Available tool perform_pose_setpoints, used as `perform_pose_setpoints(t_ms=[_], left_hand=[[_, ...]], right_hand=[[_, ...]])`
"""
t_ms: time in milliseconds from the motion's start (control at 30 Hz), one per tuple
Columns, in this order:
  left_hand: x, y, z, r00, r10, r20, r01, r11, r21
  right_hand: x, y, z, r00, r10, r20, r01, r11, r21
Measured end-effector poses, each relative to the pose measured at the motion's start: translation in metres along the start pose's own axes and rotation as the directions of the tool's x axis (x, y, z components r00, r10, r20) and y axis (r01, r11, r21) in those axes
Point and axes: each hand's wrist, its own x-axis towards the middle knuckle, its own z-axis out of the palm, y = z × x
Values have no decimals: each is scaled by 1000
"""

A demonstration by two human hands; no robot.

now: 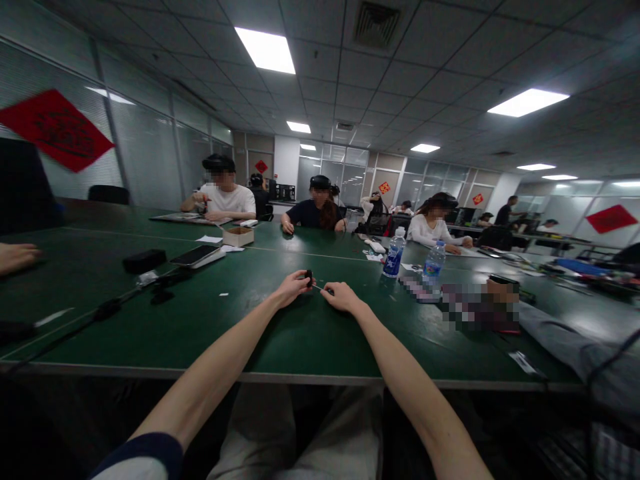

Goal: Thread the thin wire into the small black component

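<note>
My left hand (293, 289) is closed on a small black object (309, 275), held upright between thumb and fingers just above the green table (280, 340). Close by on the right, my right hand (341, 296) is wrapped round the dark handle of a thin tool (317, 287), whose metal shaft points left at the black object. Whether the shaft's tip touches it is too small to tell. Both forearms reach in from the near edge of the table.
Two bottles (394, 253) stand to the right. A phone (196, 255), a black case (145, 261) and an open box (239, 236) lie at the left. Cables cross the left side. People sit across the table; another person's hand (19, 258) rests far left.
</note>
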Motion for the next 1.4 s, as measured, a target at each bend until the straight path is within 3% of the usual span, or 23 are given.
perform_pose_setpoints(t_ms=[833,1400], left_hand=[[-6,3,4,999,8,31,-12,993,120],[-8,5,5,1000,7,15,-9,993,116]], right_hand=[[-1,0,0,1000,0,22,0,1000,6],[-1,-5,-1,999,20,35,-19,999,-45]])
